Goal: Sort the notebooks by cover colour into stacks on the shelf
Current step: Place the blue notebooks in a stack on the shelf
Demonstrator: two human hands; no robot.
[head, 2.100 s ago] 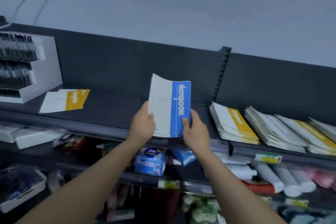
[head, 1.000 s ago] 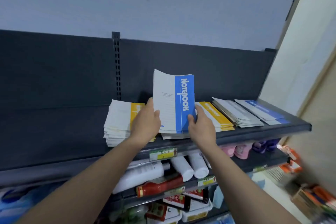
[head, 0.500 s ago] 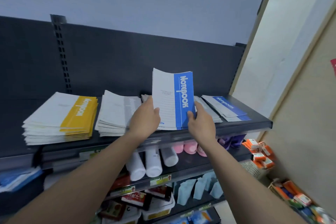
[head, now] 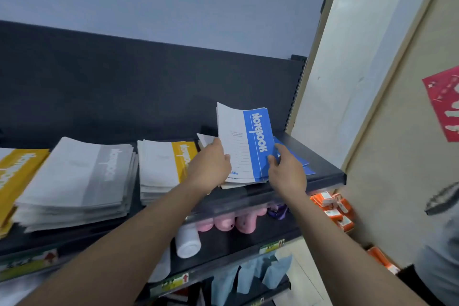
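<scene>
Now that the blue stack [head: 296,155] is reached, blue notebooks [head: 248,144] gripped by left hand [head: 211,166] and right hand [head: 285,172] can be stacked.

Your left hand [head: 210,165] and right hand [head: 285,169] grip a bundle of blue notebooks [head: 244,144] upright above the shelf [head: 325,176], beside yellow [head: 166,164] and grey stacks [head: 82,171].

Only word I could read was "Notebook", printed down the coloured band on the blue notebook [head: 248,146], grey stack [head: 82,171] and yellow stack [head: 169,161].
</scene>
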